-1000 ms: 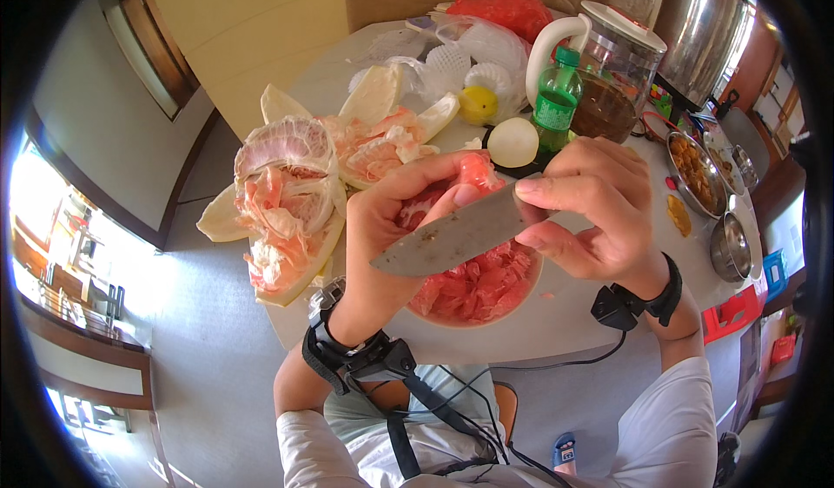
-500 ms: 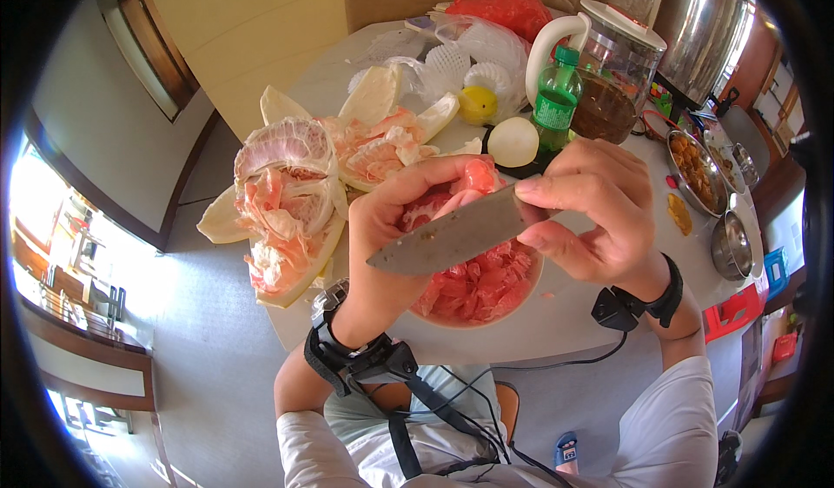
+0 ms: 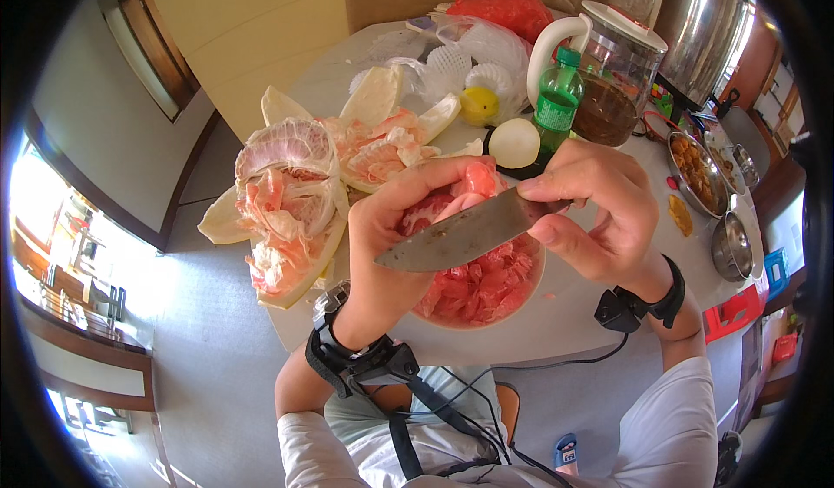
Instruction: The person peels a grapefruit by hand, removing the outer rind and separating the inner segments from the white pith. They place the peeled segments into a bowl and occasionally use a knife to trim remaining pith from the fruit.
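Observation:
My right hand (image 3: 604,201) pinches a knife (image 3: 460,232) by its handle end between thumb and fingers. The grey, spotted blade lies across the front of my left hand (image 3: 378,219), its tip pointing left. Curled fingers of the left hand hold a piece of pink pomelo flesh (image 3: 480,178), partly hidden behind the blade. Below both hands, a round bowl (image 3: 473,326) contains many pink pomelo pieces (image 3: 486,293). To the left lies opened pomelo peel (image 3: 226,219) with an unpeeled pomelo section (image 3: 287,149) and loose membranes (image 3: 391,141).
Behind the hands stand a green bottle (image 3: 556,106), a glass jug (image 3: 608,97) of brown liquid and a yellow fruit (image 3: 478,104) beside foam netting (image 3: 447,62). Metal bowls (image 3: 732,247) sit at the right table edge. A cable (image 3: 565,365) hangs between my wrists.
The knife has shifted slightly right, and my right hand has moved a little with it. The left hand keeps nearly the same place, still holding the pomelo flesh.

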`<state>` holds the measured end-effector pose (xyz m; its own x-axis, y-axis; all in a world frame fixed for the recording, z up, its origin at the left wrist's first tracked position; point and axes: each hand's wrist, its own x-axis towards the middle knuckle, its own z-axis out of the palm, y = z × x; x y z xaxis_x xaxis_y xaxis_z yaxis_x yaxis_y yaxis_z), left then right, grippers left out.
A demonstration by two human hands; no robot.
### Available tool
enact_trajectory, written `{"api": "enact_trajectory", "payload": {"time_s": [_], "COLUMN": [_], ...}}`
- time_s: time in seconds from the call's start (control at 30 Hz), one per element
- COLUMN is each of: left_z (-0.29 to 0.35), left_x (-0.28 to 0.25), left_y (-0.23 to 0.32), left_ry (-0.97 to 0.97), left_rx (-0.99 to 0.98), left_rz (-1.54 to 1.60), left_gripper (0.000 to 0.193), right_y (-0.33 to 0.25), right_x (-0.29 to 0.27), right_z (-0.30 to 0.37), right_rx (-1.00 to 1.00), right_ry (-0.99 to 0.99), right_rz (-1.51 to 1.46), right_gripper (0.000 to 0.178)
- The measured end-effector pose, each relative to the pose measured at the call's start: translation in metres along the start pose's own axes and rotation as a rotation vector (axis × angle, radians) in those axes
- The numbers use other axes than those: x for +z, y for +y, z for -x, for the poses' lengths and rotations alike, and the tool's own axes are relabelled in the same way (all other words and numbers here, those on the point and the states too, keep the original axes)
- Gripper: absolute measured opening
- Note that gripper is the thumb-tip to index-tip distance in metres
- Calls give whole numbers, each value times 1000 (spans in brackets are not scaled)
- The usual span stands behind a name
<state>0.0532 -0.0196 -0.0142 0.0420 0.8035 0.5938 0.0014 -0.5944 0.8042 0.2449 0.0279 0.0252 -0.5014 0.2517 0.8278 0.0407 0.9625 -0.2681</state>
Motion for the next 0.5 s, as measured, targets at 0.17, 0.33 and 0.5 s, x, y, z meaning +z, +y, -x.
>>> {"api": "enact_trajectory", "payload": {"time_s": [0.17, 0.33, 0.5], "left_z": [0, -1, -3], "left_x": [-1, -2, -2], "left_y": [-1, -2, 2], "left_ry": [17, -33, -74], "left_rx": [25, -7, -44], "left_rz": [6, 42, 67], "left_gripper": [23, 22, 23], "right_y": [-1, -2, -2], "right_x": [-2, -7, -1], "right_z": [1, 1, 0], "right_rx": [100, 135, 58], "right_ry": [-44, -126, -54], "right_rz": [-60, -73, -112], "right_gripper": [19, 28, 20]}}
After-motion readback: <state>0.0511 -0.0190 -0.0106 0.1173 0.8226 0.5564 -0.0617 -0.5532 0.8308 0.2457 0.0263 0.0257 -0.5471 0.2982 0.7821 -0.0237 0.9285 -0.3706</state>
